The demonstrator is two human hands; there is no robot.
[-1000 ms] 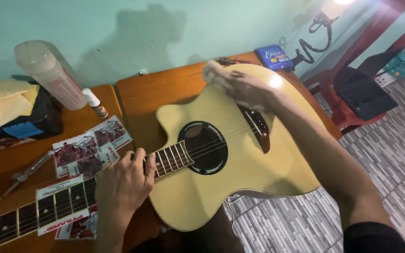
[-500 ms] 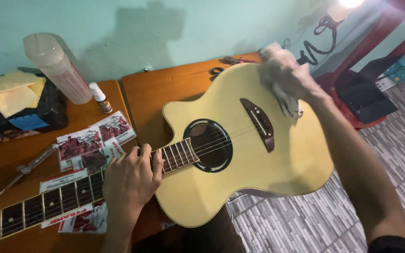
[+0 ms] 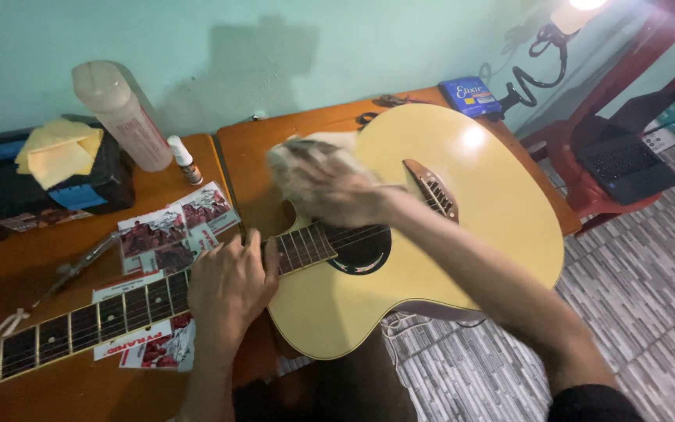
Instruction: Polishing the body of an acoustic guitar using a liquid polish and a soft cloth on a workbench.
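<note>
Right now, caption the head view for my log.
Left hand on guitar neck, right hand pressing cloth to its body.

- We are looking down at what seems to be a home room used for guitar care: a pale acoustic guitar (image 3: 431, 227) is lying across a wooden table (image 3: 33, 266) against a mint-green wall (image 3: 275, 55).
- String packets (image 3: 177, 227), a spray bottle (image 3: 123, 117) and a yellow cloth (image 3: 56, 148) are lying about.
- A laptop (image 3: 626, 164) is sitting on a red chair (image 3: 580, 187) over a tiled floor (image 3: 650, 297).
</note>
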